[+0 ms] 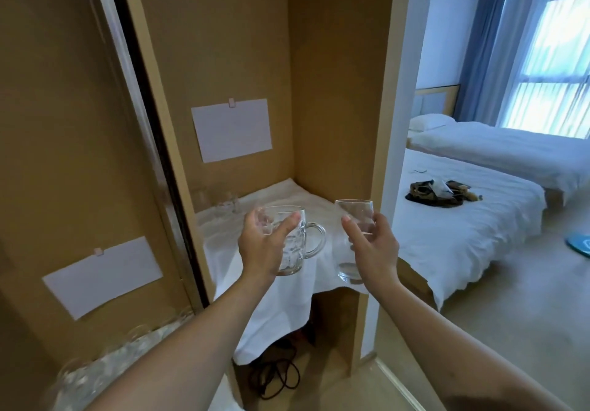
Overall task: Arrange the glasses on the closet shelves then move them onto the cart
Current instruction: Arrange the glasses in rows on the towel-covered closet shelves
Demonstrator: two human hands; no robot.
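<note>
Above white-draped closet shelf (pixel 271 283): left hand (pixel 261 248) clasping clear dimpled glass mug (pixel 295 244), right hand (pixel 372 251) clasping clear smooth tumbler (pixel 354 219). Best lowered upright, apart, clear of far-left glasses (pixel 223 203).

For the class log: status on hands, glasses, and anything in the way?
Left hand grips dimpled mug. Right hand grips plain glass. Both above cloth-covered shelf; glasses at back left.

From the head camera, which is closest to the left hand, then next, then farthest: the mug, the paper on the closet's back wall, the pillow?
1. Mug: in the left hand itself, over the white cloth.
2. Paper: up on the back wall.
3. Pillow: far right, on the far bed.
</note>
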